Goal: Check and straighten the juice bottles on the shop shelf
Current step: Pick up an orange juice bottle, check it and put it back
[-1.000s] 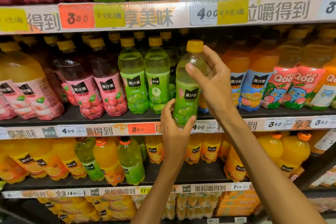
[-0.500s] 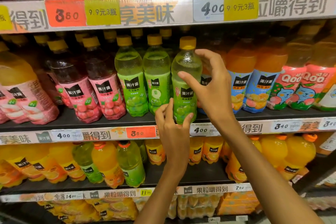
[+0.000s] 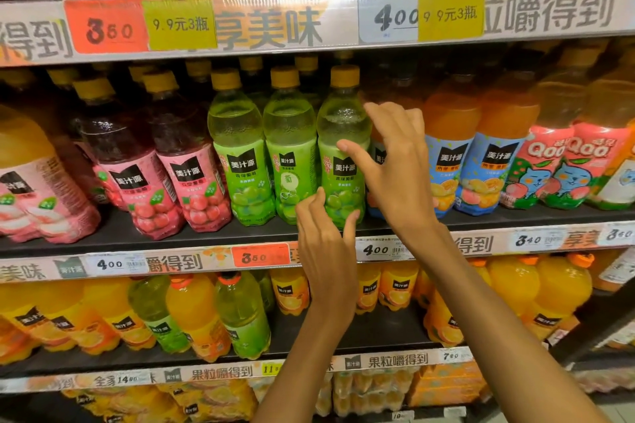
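Note:
A green grape juice bottle [image 3: 338, 120] with a yellow cap stands upright on the middle shelf [image 3: 206, 233], rightmost of three green bottles in the front row. My left hand [image 3: 326, 251] pinches its base between thumb and fingers. My right hand [image 3: 398, 175] is at the bottle's right side, fingers spread and loose. Its thumb lies across the label front and its fingertips are near the bottle's shoulder. The other two green bottles [image 3: 237, 134] [image 3: 290, 134] stand straight beside it, labels forward.
Red grape bottles [image 3: 185, 161] fill the shelf to the left. Orange bottles with blue labels [image 3: 450, 148] and Qoo bottles [image 3: 546, 161] stand to the right. The upper shelf edge [image 3: 309, 21] hangs just above the caps. Orange and green bottles [image 3: 192, 312] crowd the lower shelf.
The green bottle went from tilted in the air back onto the shelf, upright in line. My right hand loosened from the neck. The camera moved closer.

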